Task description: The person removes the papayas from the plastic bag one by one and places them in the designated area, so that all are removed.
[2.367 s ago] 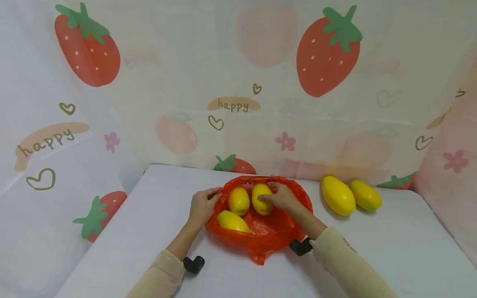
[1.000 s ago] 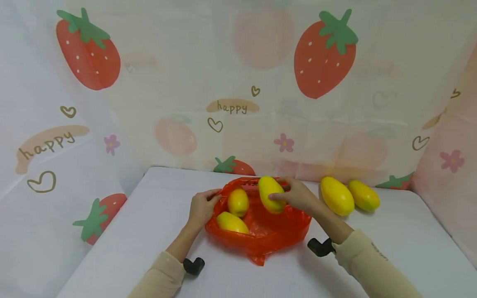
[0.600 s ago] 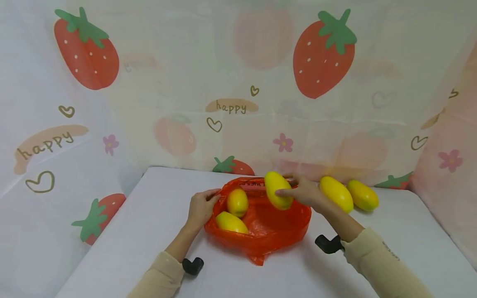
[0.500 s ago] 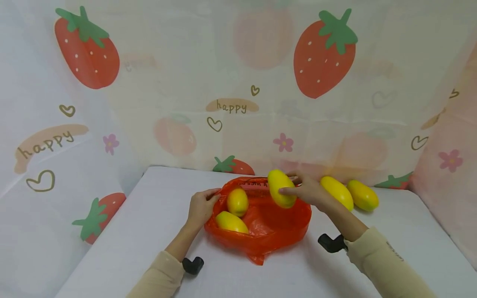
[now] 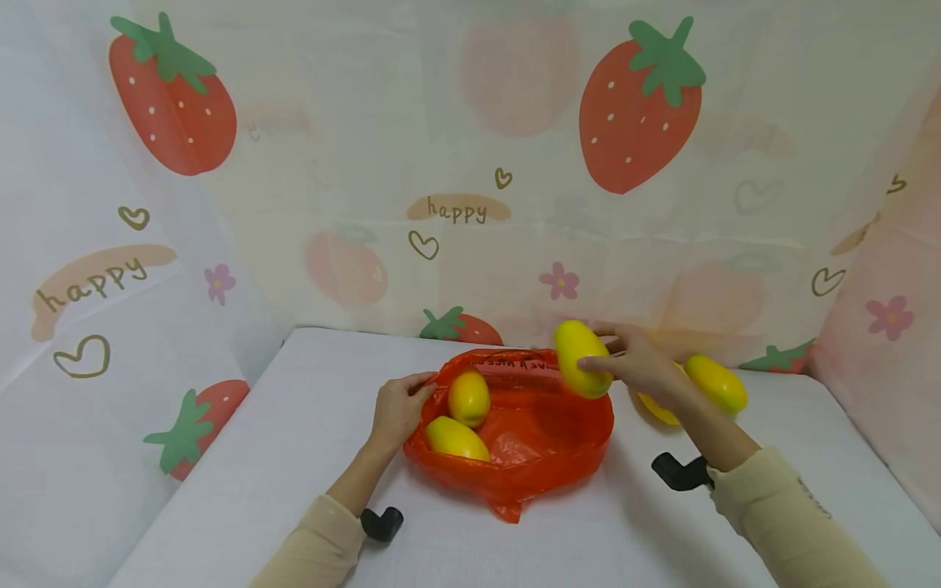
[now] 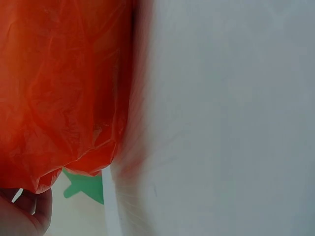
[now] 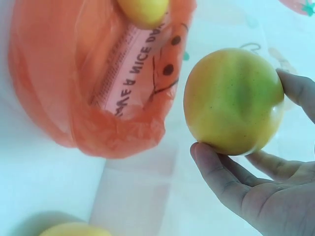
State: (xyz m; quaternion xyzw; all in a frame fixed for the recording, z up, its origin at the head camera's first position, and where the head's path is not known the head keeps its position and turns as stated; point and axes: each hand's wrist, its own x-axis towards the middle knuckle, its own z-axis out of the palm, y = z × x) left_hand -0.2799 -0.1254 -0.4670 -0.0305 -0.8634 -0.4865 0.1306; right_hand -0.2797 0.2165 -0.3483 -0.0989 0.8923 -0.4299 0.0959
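A red plastic bag [image 5: 515,482] stands on the table with its mouth spread wide. Two yellow mangoes lie in its left part, an upright one [image 5: 468,398] behind a slanted one [image 5: 457,438]. My left hand [image 5: 397,411] pinches the bag's left rim; in the left wrist view its fingers [image 6: 43,206] bend at the plastic edge. Above the bag's right back rim, my right hand [image 5: 638,359] holds another mango [image 5: 579,358] between thumb and fingers. The right wrist view shows this mango's greenish end, apart from the bag.
Two more mangoes rest on the table right of the bag. The nearer one [image 5: 659,410] is partly hidden behind my right hand and forearm; the other [image 5: 716,382] is beside it. A strawberry-print cloth [image 5: 470,269] walls the white table [image 5: 316,392] at the back and sides.
My right hand has lifted a mango out of the bag and carried it up and to the right, past the rim. The left hand has kept its place at the bag.
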